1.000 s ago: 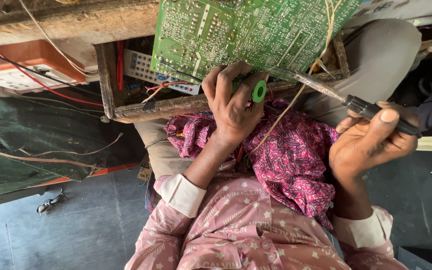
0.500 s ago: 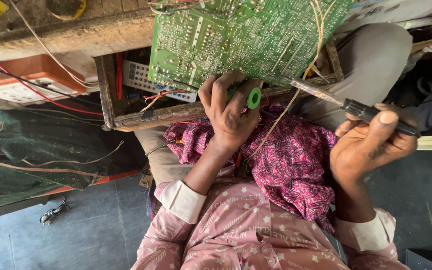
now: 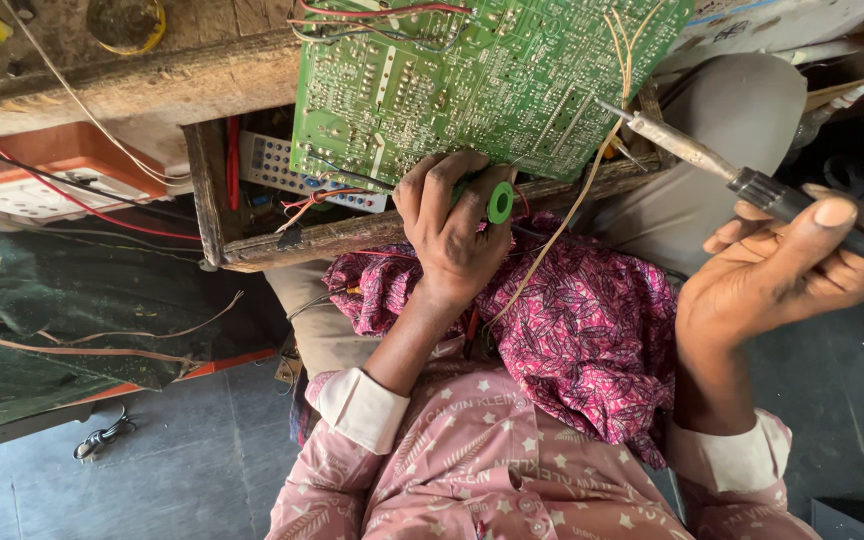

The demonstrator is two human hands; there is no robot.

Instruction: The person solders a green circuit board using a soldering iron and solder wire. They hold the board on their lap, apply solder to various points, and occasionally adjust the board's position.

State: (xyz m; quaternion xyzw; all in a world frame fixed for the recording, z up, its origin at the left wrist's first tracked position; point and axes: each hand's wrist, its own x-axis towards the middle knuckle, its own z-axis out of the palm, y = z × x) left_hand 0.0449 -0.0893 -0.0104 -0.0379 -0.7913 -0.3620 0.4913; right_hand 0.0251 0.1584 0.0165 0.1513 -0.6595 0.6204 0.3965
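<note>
A green circuit board (image 3: 482, 80) is being gripped at its near edge by the left hand (image 3: 452, 225), and has been drawn slightly nearer. A soldering iron (image 3: 742, 180) is being clasped in the right hand (image 3: 777, 275), its tip being held at the board's right edge above the pink cloth (image 3: 582, 340).

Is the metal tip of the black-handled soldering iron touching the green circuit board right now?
Cannot tell. In the head view the soldering iron, held in the right hand, has its tip at the edge of the circuit board, overlapping it among tan wires; contact or gap is unclear.
</note>
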